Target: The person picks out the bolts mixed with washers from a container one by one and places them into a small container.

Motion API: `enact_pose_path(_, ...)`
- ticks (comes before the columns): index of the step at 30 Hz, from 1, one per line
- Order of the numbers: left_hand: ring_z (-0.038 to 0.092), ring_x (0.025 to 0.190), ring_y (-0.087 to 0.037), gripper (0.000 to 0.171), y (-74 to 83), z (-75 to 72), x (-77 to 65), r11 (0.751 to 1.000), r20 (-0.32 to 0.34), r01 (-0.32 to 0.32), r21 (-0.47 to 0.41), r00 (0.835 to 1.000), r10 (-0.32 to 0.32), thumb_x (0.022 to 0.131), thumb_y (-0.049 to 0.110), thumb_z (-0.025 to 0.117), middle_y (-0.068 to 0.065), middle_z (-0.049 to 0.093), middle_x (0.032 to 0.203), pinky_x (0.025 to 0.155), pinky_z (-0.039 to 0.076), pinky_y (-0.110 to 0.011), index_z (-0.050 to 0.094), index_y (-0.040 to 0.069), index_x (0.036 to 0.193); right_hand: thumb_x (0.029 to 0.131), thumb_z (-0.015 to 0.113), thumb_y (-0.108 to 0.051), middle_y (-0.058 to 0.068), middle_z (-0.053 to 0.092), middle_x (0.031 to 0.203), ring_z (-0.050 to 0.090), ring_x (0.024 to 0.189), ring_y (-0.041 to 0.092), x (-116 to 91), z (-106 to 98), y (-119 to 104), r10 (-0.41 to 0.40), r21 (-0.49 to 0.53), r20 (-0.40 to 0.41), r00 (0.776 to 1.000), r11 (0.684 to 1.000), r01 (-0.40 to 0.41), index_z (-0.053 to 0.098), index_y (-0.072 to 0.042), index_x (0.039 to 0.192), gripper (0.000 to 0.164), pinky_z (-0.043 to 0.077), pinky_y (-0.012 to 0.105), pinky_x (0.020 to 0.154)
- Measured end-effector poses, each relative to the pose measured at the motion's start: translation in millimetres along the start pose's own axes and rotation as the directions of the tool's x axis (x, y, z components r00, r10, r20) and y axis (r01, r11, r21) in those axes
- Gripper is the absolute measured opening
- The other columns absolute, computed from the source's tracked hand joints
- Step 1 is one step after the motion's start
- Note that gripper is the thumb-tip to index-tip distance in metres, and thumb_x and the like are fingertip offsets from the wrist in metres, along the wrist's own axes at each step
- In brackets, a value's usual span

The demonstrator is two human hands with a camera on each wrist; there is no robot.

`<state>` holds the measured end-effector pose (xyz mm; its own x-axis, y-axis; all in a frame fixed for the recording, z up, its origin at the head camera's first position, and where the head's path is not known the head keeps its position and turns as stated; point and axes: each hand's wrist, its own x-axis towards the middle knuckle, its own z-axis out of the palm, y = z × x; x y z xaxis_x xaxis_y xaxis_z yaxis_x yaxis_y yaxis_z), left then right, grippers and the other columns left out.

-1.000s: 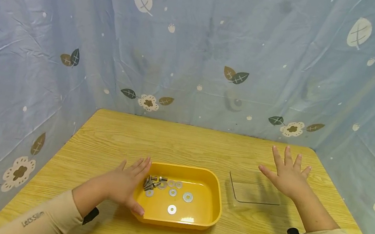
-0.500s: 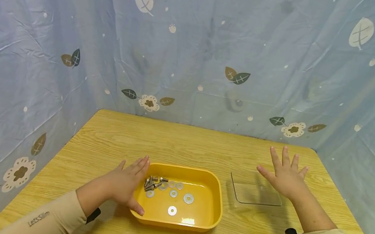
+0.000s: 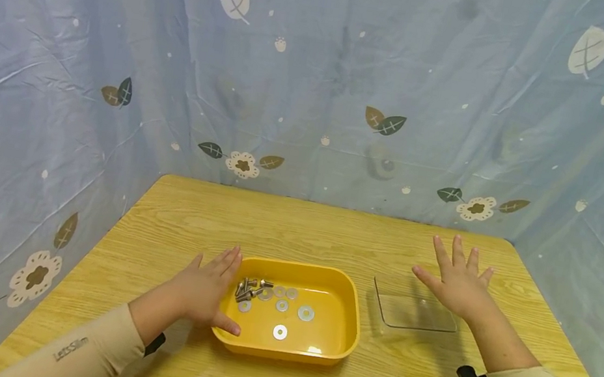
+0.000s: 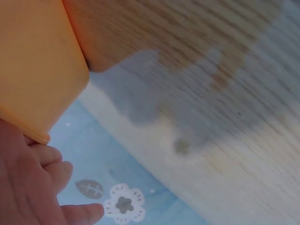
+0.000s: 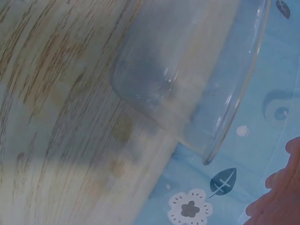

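Right hand (image 3: 460,289) has crept slightly left over the last second. Whole head view drifted too, so can't confirm the small shift in the yellow tray (image 3: 317,336). Bolts and washers haven't visibly slid.

Left hand (image 3: 201,291): wide, fingers laid along the tray's left end, thumb over the near-left rim. Left wrist view shows fingers at the rim; can't tell how hard they press. Right hand: fingers fanned wide, nothing in it, at the right end of the clear rectangular container (image 5: 159,84). Contact there: can't tell.

Tray sits on the wood-grain table (image 3: 248,226), middle-near. Bolts (image 3: 245,295) piled at its left end, beside the left hand; flat washers (image 3: 279,336) spread left to centre, some touching. Clear container is right of the tray, apart from it, and looks vacant.

Risks, my read: uneven push on the left end could skid or tip the tray, sending bolts into washers. Container walls are hard to see against the table, so a misjudged reach could knock it. Flat washers may be awkward to pick up.
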<state>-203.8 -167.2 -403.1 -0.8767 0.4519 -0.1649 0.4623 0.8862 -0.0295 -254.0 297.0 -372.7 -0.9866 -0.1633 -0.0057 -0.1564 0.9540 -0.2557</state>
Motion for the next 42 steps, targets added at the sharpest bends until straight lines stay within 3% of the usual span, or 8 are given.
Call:
enact_pose_path(6, 0.007, 0.139, -0.027, 0.128, -4.0, -1.8, 9.1, 1.000, 0.000, 0.010, 0.004, 1.000, -0.010, 0.058, 0.086, 0.045, -0.014, -0.001, 0.152, 0.102, 0.013, -0.063, 0.008, 0.002, 0.147, 0.087, 0.032, -0.068, 0.026, -0.021, 0.146, -0.029, 0.122, 0.052, 2.5, 3.3, 3.4, 0.001, 0.011, 0.002, 1.000, 1.000, -0.001, -0.012, -0.022, 0.147, 0.087, -0.018, 0.075, 0.080)
enact_pose_path(11, 0.006, 0.139, -0.027, 0.127, -10.1, -5.0, 19.2, 1.000, 0.011, 0.030, -0.005, 0.999, -0.030, 0.060, 0.085, 0.046, -0.013, -0.005, 0.152, 0.102, 0.012, -0.063, 0.003, 0.003, 0.147, 0.086, 0.032, -0.068, 0.027, -0.021, 0.145, -0.029, 0.122, 0.052, 3.7, 4.5, 8.5, 0.013, 0.017, 0.008, 1.000, 1.000, -0.013, -0.012, -0.022, 0.146, 0.088, -0.018, 0.074, 0.080)
enact_pose_path(24, 0.002, 0.139, -0.029, 0.125, -34.6, -9.5, 43.5, 0.998, 0.029, 0.042, -0.047, 0.999, -0.040, 0.064, 0.081, 0.050, -0.013, -0.007, 0.151, 0.101, 0.010, -0.065, -0.001, 0.003, 0.146, 0.086, 0.031, -0.069, 0.023, -0.026, 0.145, -0.031, 0.122, 0.049, 8.3, 5.1, 5.7, 0.013, 0.024, 0.029, 0.999, 1.000, -0.013, -0.013, -0.022, 0.146, 0.088, -0.018, 0.074, 0.081)
enact_pose_path(36, 0.001, 0.139, -0.029, 0.125, -46.8, -9.8, 48.4, 0.997, 0.037, 0.039, -0.071, 0.999, -0.036, 0.063, 0.080, 0.051, -0.013, -0.007, 0.152, 0.102, 0.010, -0.064, 0.000, 0.003, 0.146, 0.086, 0.028, -0.070, 0.024, -0.022, 0.146, -0.026, 0.123, 0.053, 13.2, 1.7, -2.9, 0.014, -0.016, 0.019, 1.000, 1.000, -0.013, -0.012, -0.021, 0.146, 0.088, -0.013, 0.076, 0.083)
enact_pose_path(42, 0.000, 0.139, -0.031, 0.120, -53.7, -9.7, 47.9, 0.993, 0.031, 0.028, -0.114, 0.999, -0.024, 0.068, 0.075, 0.054, -0.014, -0.007, 0.152, 0.103, 0.009, -0.063, -0.002, 0.002, 0.146, 0.086, 0.029, -0.070, 0.022, -0.026, 0.146, -0.028, 0.123, 0.051, 17.4, 0.2, -8.7, 0.006, -0.007, 0.029, 1.000, 1.000, -0.006, -0.013, -0.023, 0.146, 0.087, -0.013, 0.076, 0.083)
